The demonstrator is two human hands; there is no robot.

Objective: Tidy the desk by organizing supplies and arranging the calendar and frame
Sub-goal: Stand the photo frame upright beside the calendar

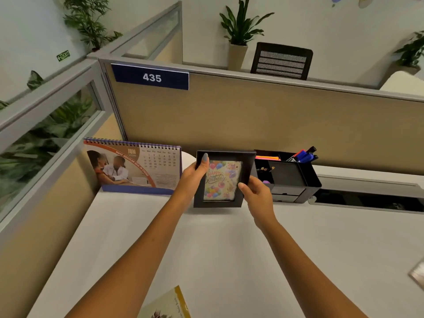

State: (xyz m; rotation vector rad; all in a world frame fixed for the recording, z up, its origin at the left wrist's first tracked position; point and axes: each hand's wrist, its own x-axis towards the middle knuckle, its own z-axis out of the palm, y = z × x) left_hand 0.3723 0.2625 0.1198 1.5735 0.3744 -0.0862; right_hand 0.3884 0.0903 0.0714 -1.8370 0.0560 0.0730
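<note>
Frame [223, 179], black border with a "Happy Birthday" card behind glass, stood near upright at the back of the white desk [218, 249], between calendar and organizer. Whether its lower edge touched the desk or hung just above it could not be told.

Left hand [195, 174] gripped the frame's 9 o'clock edge, thumb laid up the front border toward 11. Right hand [253, 191] pinched the 3 o'clock edge, thumb on the front, fingers curled behind and out of sight.

Step judged: arranging the frame, the last placing. Next move likely calls for settling it on its back stand, squaring it to the partition and letting go gently; the stand was hidden, so its readiness is unknown.

Calendar [133, 167], at 9 o'clock of the frame, stood open to June, just beside the left wrist.

Black organizer [289, 177], at 3 o'clock, held markers [304, 154] and bright sticky strips; its near corner was masked by the frame and right hand.

A printed card [167, 305] at 6 o'clock and a pale object [418, 275] at 4 o'clock were cut off by the picture's edge.
</note>
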